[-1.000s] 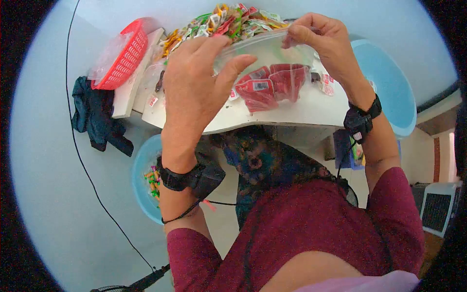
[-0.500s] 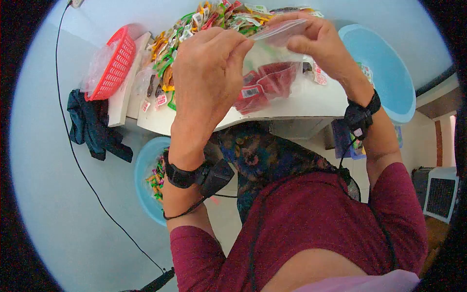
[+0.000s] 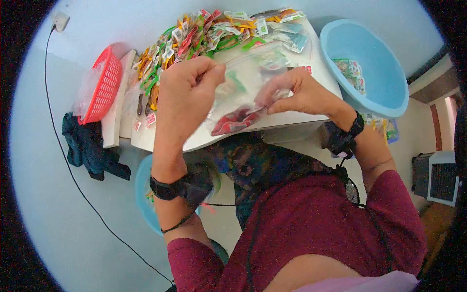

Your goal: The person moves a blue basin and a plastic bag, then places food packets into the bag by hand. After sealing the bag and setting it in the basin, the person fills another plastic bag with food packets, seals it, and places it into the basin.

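A clear plastic zip bag [image 3: 250, 73] hangs over the front of the white table, with red packets [image 3: 235, 121] lying in its lower part. My left hand [image 3: 192, 87] is closed, pinching the bag's upper left edge. Lower down, my right hand [image 3: 301, 95] has its thumb and fingers closed on the bag's right side, close to the red packets. Part of the grip is hidden behind the fingers. Beyond my left hand, a heap of colourful snack packets [image 3: 189, 39] covers the back left of the table.
A large blue basin [image 3: 389, 68] with a few packets stands right of the white table [image 3: 316, 63]. A red basket [image 3: 104, 92] leans at the left. Another blue basin [image 3: 142, 190] sits below. Dark cloth [image 3: 92, 151] hangs at the left; a black cable [image 3: 78, 180] runs down the wall.
My right hand has moved down from the bag's top edge to its side near the red packets. My left hand has come slightly down and left, still holding the bag.
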Demonstrator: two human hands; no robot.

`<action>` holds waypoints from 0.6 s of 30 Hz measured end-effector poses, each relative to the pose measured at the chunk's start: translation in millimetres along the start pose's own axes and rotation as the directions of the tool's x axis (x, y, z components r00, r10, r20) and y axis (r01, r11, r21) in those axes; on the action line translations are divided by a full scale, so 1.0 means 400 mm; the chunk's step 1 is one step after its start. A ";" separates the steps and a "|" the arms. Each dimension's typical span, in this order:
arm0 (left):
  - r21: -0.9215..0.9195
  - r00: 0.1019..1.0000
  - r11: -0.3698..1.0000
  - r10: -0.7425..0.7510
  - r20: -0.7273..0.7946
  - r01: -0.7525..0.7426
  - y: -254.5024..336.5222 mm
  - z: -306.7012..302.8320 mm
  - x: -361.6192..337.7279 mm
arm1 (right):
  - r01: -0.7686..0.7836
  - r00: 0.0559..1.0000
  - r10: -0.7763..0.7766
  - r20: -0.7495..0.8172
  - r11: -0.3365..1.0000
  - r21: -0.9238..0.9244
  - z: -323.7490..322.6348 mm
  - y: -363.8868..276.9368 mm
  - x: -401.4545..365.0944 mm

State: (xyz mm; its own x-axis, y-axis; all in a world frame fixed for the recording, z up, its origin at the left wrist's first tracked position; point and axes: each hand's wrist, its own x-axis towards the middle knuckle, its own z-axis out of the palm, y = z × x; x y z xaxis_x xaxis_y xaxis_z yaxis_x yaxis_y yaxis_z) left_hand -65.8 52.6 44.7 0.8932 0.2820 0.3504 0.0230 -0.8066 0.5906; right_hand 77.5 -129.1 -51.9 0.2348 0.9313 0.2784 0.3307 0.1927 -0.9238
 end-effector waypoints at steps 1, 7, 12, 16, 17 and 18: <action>-0.014 0.988 0.997 -0.072 0.139 0.075 -0.043 -0.002 0.016 | -0.014 1.000 0.014 0.003 1.000 0.014 0.001 -0.003 -0.006; -0.466 0.858 0.745 -0.282 0.429 0.477 -0.204 0.109 0.009 | -0.045 0.979 0.083 -0.185 0.978 0.202 0.023 0.063 -0.031; -0.513 0.869 0.760 -0.135 0.477 0.399 -0.245 0.179 -0.034 | 0.111 0.946 -0.197 -0.257 0.943 -0.313 0.016 0.044 -0.019; -0.526 0.818 0.672 -0.220 0.531 0.522 -0.218 0.167 -0.048 | 0.199 0.976 -0.217 0.013 0.869 -0.453 0.011 0.063 -0.012; -0.519 0.797 0.658 -0.217 0.564 0.545 -0.230 0.165 -0.048 | 0.378 0.917 -0.392 0.075 0.794 -0.476 0.007 0.055 0.000; -0.505 0.795 0.661 -0.243 0.556 0.555 -0.228 0.168 -0.049 | 0.239 0.970 -0.241 0.041 0.902 -0.360 0.007 0.056 -0.003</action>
State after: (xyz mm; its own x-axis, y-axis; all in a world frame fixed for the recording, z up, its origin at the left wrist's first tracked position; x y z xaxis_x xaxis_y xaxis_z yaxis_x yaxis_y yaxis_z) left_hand -55.3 85.7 -64.9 0.9541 0.1317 -0.2691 0.2843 -0.1149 0.9518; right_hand 82.0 -125.2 -73.7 0.1110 0.8692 0.4818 0.6835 0.2852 -0.6720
